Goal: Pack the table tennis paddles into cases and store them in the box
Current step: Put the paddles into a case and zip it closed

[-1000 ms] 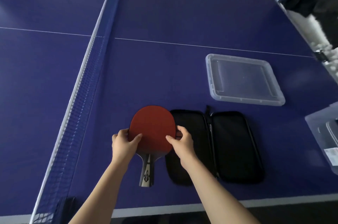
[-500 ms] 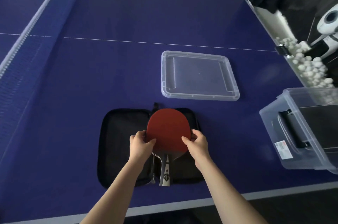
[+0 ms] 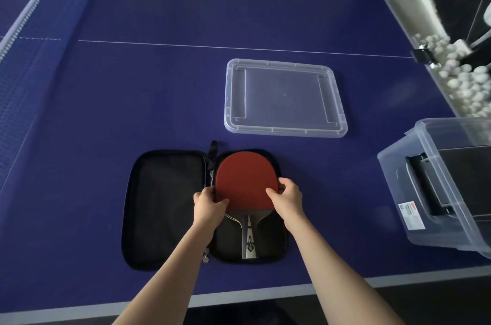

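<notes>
Red rubber paddle gripped by both hands over black fabric case.

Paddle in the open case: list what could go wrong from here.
1. The paddle fills the right half of the case, and its blade reaches close to the case's top edge; if it sits askew, the zipper may catch.
2. The left hand and the right hand pinch only the blade's edges, so it could slip.
3. The storage box overhangs the table's near edge and could tip when loaded.
</notes>
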A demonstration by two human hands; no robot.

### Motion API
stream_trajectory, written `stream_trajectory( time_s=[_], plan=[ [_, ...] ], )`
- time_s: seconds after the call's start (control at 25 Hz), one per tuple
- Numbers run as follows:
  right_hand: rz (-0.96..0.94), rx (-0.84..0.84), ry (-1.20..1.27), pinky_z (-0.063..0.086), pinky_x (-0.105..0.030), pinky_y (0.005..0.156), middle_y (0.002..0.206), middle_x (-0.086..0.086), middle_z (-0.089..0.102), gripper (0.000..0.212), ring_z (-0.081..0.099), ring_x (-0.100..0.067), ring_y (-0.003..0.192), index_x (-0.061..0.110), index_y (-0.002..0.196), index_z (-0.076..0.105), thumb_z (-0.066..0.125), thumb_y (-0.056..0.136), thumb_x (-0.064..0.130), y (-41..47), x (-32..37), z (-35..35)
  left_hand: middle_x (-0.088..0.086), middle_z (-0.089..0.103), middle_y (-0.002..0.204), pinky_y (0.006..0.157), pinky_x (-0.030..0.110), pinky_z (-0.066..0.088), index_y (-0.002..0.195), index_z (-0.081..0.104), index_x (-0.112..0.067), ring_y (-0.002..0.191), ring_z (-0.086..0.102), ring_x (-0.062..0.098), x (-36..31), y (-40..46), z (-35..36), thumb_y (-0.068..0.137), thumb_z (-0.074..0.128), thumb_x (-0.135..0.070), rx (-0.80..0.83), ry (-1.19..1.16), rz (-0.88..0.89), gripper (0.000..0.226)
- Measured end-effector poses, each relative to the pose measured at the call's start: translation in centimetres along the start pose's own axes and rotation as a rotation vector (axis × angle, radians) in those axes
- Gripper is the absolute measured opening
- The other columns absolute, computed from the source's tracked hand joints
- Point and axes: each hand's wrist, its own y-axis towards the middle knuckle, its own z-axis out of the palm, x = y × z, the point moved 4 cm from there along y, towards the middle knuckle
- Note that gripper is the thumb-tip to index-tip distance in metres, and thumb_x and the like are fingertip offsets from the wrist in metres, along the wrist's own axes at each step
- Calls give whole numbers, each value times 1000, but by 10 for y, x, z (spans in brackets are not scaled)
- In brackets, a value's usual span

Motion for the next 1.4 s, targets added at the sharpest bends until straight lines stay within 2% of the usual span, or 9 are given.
stream_trajectory(
  time_s=[0.12, 0.4, 0.52, 0.68, 0.84, 0.96, 1.12, 1.24, 1.4],
  plan=[
    [-5, -6, -24, 48, -25, 84, 124, -10, 58, 46, 59, -19, 102, 5, 131, 51, 65, 88, 13, 1, -3, 2, 13, 42, 126, 98, 40, 47, 135, 49, -7, 111, 55, 33, 1, 1, 2, 84, 67, -12, -38, 89, 28, 53],
    [-44, -39, -58, 39, -21, 88, 131, -12, 50, 47, 52, -23, 118, 5, 134, 47, 62, 90, 16, -6, -6, 8, 12, 44, 129, 90, 22, 36, 136, 49, -8, 112, 56, 27, -1, -7, -3, 85, 69, -19, -47, 170, 97, 56],
    [-64, -70, -32, 44, -28, 95, 127, -12, 52, 47, 54, -23, 114, 5, 131, 50, 65, 88, 16, -14, -12, 3, 11, 49, 124, 91, 24, 38, 130, 56, -9, 109, 57, 25, -1, -9, -21, 83, 72, -21, -68, 202, 145, 51],
    [-57, -107, 33, 46, -27, 88, 122, -10, 58, 42, 56, -16, 102, 7, 126, 53, 67, 87, 14, -32, -28, -10, 17, 49, 124, 98, 37, 42, 126, 58, -7, 114, 52, 34, 22, -13, -90, 81, 73, -20, -317, 220, 210, 49],
    [9, -125, 106, 45, -28, 87, 123, -9, 59, 43, 55, -16, 104, 7, 128, 53, 66, 87, 13, -52, -49, -19, 22, 41, 133, 103, 54, 33, 135, 48, -8, 125, 36, 42, 63, -11, -154, 83, 71, -28, -481, 314, 2, 60],
    [11, -138, 119, 46, -29, 88, 122, -9, 59, 40, 55, -17, 104, 8, 126, 54, 65, 88, 12, -64, -51, -17, 23, 40, 132, 103, 55, 34, 131, 52, -5, 125, 36, 42, 87, -9, -166, 84, 71, -30, -375, 284, -130, 56],
    [-65, -171, 114, 44, -17, 75, 117, -5, 61, 30, 55, -14, 99, 11, 117, 59, 64, 88, 10, -79, -35, -6, 17, 53, 125, 94, 53, 47, 122, 53, -9, 110, 54, 37, 95, -17, -163, 88, 64, -8, -248, -15, -55, 36],
    [-140, -133, 139, 45, -9, 65, 109, -1, 62, 23, 57, -9, 94, 19, 110, 61, 64, 88, 12, -91, -11, 11, 8, 66, 112, 81, 39, 52, 108, 55, -23, 98, 63, 26, 80, -38, -168, 88, 59, 5, -155, -324, 28, 35],
    [-262, 39, 178, 46, -8, 76, 105, 1, 66, 16, 61, -6, 94, 19, 103, 67, 66, 87, 17, -110, 37, 42, -1, 74, 97, 67, 16, 56, 104, 66, -29, 89, 70, 9, 32, -80, -158, 82, 67, 7, 3, -326, 269, 42]
  ],
)
